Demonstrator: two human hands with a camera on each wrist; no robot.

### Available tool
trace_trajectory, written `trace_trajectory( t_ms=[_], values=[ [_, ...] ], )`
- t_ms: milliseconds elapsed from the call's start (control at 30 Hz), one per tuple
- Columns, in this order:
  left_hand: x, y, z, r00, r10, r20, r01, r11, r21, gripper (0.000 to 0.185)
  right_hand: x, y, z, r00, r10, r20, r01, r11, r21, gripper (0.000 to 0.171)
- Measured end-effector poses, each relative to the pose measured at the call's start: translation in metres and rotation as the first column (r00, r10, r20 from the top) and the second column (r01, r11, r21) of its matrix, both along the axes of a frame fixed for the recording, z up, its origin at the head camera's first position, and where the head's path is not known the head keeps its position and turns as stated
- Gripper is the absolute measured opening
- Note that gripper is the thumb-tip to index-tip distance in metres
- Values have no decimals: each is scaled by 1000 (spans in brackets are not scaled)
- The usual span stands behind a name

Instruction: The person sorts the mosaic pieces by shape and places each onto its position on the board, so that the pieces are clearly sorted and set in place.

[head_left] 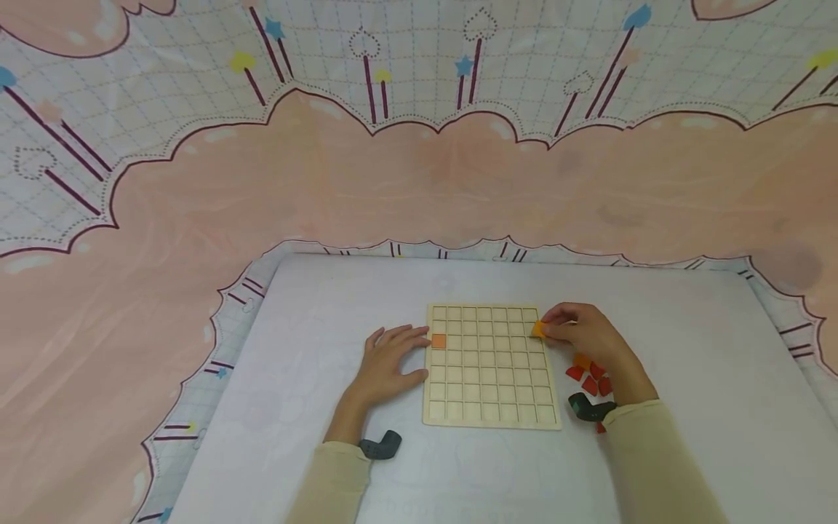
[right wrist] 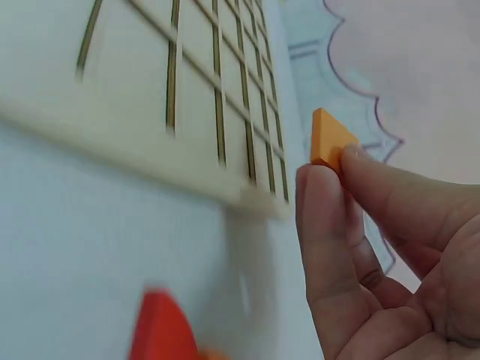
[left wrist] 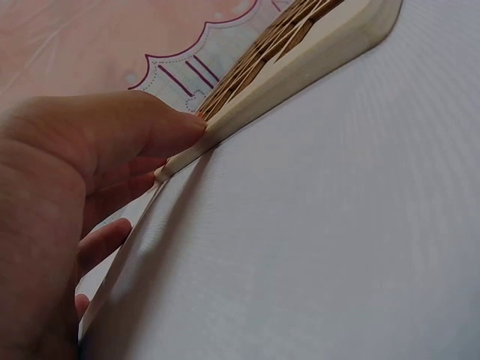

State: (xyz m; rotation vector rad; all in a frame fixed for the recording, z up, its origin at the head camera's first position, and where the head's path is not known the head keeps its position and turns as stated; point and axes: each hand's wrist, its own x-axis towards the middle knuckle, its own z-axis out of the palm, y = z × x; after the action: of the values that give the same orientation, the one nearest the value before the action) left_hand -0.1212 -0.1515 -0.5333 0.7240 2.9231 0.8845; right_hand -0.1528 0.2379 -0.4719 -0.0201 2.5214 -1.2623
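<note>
A pale wooden grid board (head_left: pixel 487 377) lies flat in the head view, with one orange square (head_left: pixel 439 341) in a cell near its left edge. My left hand (head_left: pixel 388 367) rests at that edge, fingers spread and fairly straight; in the left wrist view the thumb (left wrist: pixel 169 129) touches the board's side. Between thumb and fingertips, my right hand (head_left: pixel 592 336) pinches a small orange tile (right wrist: pixel 331 141) at the board's upper right edge. The right wrist view shows this tile held up, clear of the board's surface.
Several red tiles (head_left: pixel 590 385) and an orange tile (head_left: pixel 582 361) lie loose right of the board, partly hidden by my right wrist. A white tabletop (head_left: pixel 314 327) carries everything. Behind it hangs a patterned pink and white cloth (head_left: pixel 419 182).
</note>
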Motion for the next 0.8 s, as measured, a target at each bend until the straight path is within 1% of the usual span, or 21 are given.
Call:
trace_trajectory(
  t_ms=[100, 200, 333, 400, 567, 800],
  values=[
    [0, 0, -1, 1000, 0, 3, 0, 1000, 1, 52, -1, -10, -2, 999, 39, -7, -39, 999, -34, 25],
    [0, 0, -1, 1000, -1, 12, 1, 1000, 2, 53, -3, -19, -5, 999, 48, 9, -48, 996, -76, 26],
    [-1, -1, 0, 1000, 3, 11, -2, 1000, -4, 53, -5, -33, -10, 998, 68, -3, -68, 993, -92, 24],
    [-1, 0, 0, 1000, 3, 7, -3, 1000, -5, 53, -6, -41, -11, 998, 68, 9, -67, 991, -113, 23],
    [-2, -1, 0, 1000, 2, 3, -2, 1000, -2, 53, -7, -61, -15, 997, 56, 56, -44, 977, -207, 21],
    [-2, 0, -1, 1000, 3, 11, -2, 1000, -4, 53, -7, -82, -20, 995, 69, 67, -51, 969, -241, 18]
  ],
)
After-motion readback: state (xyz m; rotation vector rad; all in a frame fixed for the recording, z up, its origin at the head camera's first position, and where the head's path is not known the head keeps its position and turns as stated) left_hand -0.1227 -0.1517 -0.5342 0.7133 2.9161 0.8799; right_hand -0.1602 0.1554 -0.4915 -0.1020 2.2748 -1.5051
